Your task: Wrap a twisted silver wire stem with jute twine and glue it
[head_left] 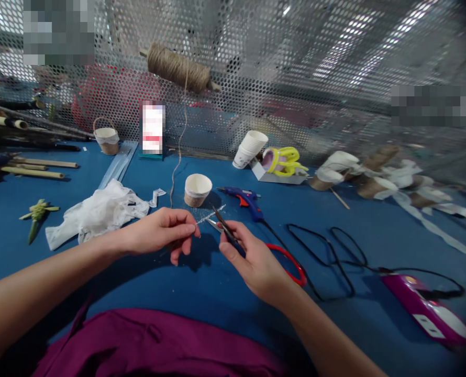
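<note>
My left hand pinches one end of a thin, shiny, clear-looking strip between thumb and fingers. In my right hand is a pair of scissors, its dark and silver blades apart near the strip's free part. Below the right wrist shows a red handle loop. Just beyond the hands stands a small paper cup with twine wound round its lower part. The strip's exact material is too fine to tell.
A blue glue gun lies right of the cup, its cable trailing toward a purple power strip. White lace is heaped at left. Twine runs down from a spool on the mesh. Stacked cups stand behind.
</note>
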### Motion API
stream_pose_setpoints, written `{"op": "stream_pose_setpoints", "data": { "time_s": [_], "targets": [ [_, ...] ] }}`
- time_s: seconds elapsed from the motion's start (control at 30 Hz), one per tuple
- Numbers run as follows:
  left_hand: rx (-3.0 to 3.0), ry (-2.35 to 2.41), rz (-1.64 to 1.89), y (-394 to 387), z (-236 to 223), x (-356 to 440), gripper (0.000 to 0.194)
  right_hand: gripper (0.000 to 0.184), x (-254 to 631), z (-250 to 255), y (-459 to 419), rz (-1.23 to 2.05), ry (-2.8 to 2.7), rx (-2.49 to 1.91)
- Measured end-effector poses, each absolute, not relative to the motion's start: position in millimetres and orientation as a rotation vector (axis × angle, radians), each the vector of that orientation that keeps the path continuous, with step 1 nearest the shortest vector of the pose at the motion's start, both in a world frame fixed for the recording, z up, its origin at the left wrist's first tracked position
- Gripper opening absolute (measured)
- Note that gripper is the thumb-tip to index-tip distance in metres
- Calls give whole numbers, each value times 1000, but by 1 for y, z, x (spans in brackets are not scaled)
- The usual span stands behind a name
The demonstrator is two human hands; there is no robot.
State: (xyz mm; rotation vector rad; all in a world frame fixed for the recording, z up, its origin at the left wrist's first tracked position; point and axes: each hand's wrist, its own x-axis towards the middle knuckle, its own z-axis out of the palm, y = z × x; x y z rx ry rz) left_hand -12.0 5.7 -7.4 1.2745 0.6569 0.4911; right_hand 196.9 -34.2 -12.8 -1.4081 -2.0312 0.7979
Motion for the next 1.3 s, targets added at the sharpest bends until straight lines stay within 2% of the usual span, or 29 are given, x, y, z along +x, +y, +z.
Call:
{"op": "stream_pose_setpoints", "data": {
  "time_s": [0.3,0.73,0.87,0.97,1.07,1.2,1.3],
  "targets": [
    [958,538,514,-1,-11,-3,19,28,190,-14,-38,900,-2127,-1297],
    [1449,904,735,-20,-7,7,22,34,182,-17,-42,701,-2135,-1444],
    [1468,930,716,-17,-6,7,22,30,184,-12,-41,764,-2132,-1444],
    [1467,978,773,-5,-4,2,21,36,188,-8,-38,823,-2163,-1450],
    [1412,1036,934,7,0,-6,20,43,187,-15,-37,688,-2225,-1526],
    [1425,974,914,9,6,-11,16,49,178,-36,-37,368,-2399,-1537],
    [1542,927,908,3,8,-10,16,57,171,-41,-37,310,-2467,-1436]
  ]
}}
